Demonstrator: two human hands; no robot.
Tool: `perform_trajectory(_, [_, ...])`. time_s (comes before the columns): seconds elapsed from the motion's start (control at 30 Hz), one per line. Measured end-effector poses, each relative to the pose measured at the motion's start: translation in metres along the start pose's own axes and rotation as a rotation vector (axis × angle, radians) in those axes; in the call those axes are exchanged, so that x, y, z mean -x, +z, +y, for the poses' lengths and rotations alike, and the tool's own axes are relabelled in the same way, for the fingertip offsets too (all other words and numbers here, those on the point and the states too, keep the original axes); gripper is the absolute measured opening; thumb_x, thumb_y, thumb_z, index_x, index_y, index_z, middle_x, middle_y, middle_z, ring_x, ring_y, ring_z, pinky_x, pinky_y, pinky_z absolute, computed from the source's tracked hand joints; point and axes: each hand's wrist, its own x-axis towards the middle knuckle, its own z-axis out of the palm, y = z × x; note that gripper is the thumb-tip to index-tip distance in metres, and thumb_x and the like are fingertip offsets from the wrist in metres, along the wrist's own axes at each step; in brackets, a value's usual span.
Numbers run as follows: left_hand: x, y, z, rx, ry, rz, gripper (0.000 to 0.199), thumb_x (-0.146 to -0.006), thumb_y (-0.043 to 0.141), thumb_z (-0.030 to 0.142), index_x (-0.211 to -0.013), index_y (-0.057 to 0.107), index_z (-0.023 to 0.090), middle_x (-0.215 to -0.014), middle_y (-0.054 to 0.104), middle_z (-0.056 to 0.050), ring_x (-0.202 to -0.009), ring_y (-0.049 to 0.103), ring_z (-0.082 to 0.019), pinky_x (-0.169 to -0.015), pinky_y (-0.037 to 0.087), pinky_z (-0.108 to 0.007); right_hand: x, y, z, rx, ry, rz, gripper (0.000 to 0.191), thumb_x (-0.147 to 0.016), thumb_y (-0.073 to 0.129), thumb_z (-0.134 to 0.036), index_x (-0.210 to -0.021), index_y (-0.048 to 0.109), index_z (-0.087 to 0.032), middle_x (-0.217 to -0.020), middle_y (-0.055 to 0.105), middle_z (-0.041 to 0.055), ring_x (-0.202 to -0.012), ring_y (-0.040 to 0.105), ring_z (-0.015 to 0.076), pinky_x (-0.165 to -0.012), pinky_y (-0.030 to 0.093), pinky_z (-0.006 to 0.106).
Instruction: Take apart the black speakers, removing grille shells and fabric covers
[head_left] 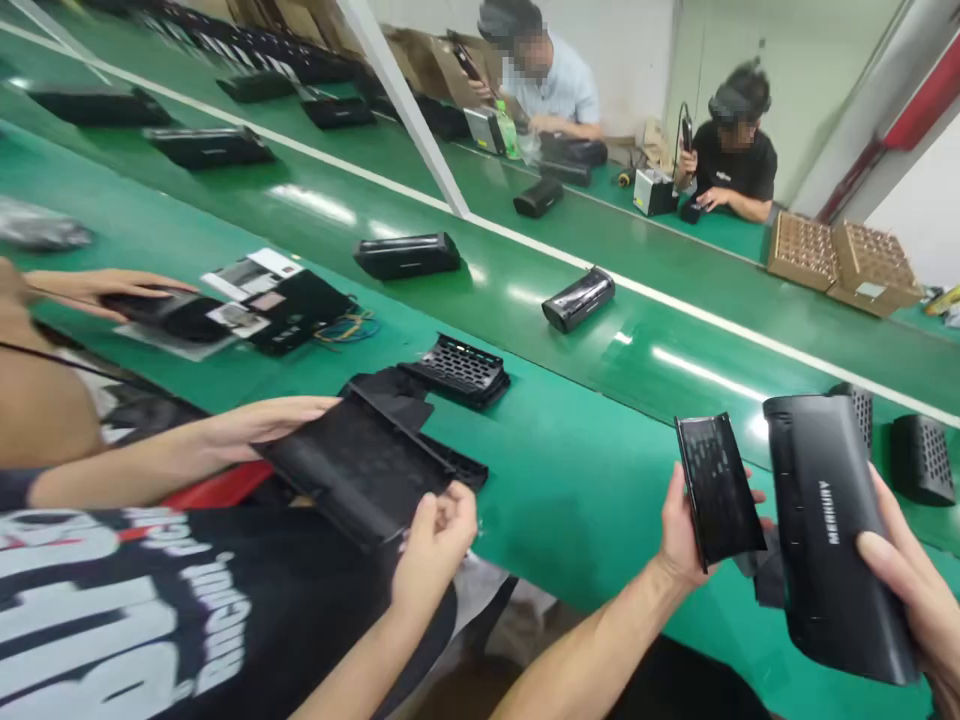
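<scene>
On the right, my left hand [681, 525] grips a curved black perforated cover [718, 490], which stands tilted with its hollow side showing. My right hand [904, 560] is wrapped round a larger black plastic housing [821, 500] with "MERKURY" lettered on its front. The two parts are held side by side, a small gap between them. Behind the housing, a dark piece [769, 580] is partly hidden. Two perforated black parts, one of them a speaker-like unit [922, 460], stand on the green surface beyond my right hand.
To my left, a co-worker's hands [439, 540] hold a black panel [352, 465]. Stacked perforated covers [461, 370] lie on the green bench [555, 480]. Black units [579, 298] rest on the conveyor. Across it, two people sit near brown cartons [802, 250]. A white post [409, 110] rises midway.
</scene>
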Motion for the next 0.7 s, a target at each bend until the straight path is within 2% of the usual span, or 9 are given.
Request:
perform_trajectory(0.1, [-0.01,0.02,-0.007,0.054,0.094,-0.062,0.078,-0.098,0.048,0.077,-0.132,0.076,0.012,-0.125,0.079,-0.017,-0.123,0.071,-0.038,-0.119,0.042,-0.053,-0.017,0.016,-0.044,0.166,-0.069,0.016,0.098,-0.094,0.062,-0.068,-0.173,0.019,-0.03,-0.173,0.04,0.0099,-0.155,0.043,0.041,-0.123,0.042,0.059])
perform_trajectory(0.2, [-0.015,0.036,-0.011,0.061,0.122,-0.157,0.083,-0.096,0.05,0.078,-0.137,0.073,0.01,-0.134,0.075,-0.018,-0.14,0.06,-0.041,-0.127,0.033,-0.053,-0.028,0.028,-0.061,0.295,-0.164,0.012,0.1,-0.092,0.063,-0.069,-0.172,0.022,-0.028,-0.175,0.035,0.0107,-0.158,0.037,0.0392,-0.128,0.033,0.059])
perform_trajectory(0.3, [-0.02,0.043,-0.014,0.062,0.144,-0.197,0.09,-0.092,0.051,0.082,-0.139,0.072,0.008,-0.137,0.073,-0.02,-0.145,0.055,-0.043,-0.129,0.029,-0.055,-0.036,0.03,-0.064,0.397,-0.205,0.023,0.099,-0.092,0.062,-0.069,-0.172,0.024,-0.027,-0.173,0.039,0.0125,-0.155,0.042,0.0391,-0.129,0.031,0.061])
perform_trajectory(0.4, [-0.026,0.045,-0.018,0.078,0.195,-0.185,0.089,-0.09,0.055,0.082,-0.142,0.071,0.011,-0.143,0.071,-0.018,-0.148,0.051,-0.042,-0.132,0.026,-0.052,-0.044,0.029,-0.065,0.454,-0.2,0.015,0.099,-0.092,0.06,-0.072,-0.172,0.023,-0.028,-0.17,0.043,0.0127,-0.153,0.046,0.0373,-0.128,0.034,0.058])
perform_trajectory(0.53, [-0.033,0.049,-0.022,0.057,0.244,-0.186,0.092,-0.084,0.058,0.087,-0.136,0.076,0.014,-0.141,0.072,-0.018,-0.149,0.049,-0.044,-0.131,0.029,-0.051,-0.055,0.029,-0.064,0.518,-0.234,0.0,0.101,-0.089,0.061,-0.076,-0.171,0.026,-0.028,-0.169,0.044,0.0134,-0.151,0.048,0.0396,-0.126,0.035,0.062])
perform_trajectory(0.7, [-0.038,0.05,-0.025,0.047,0.261,-0.259,0.09,-0.082,0.055,0.09,-0.134,0.078,0.021,-0.139,0.073,-0.014,-0.149,0.05,-0.044,-0.129,0.032,-0.054,-0.065,0.031,-0.062,0.552,-0.228,0.037,0.109,-0.081,0.062,-0.082,-0.17,0.031,-0.025,-0.157,0.056,0.0175,-0.142,0.056,0.0428,-0.12,0.04,0.064])
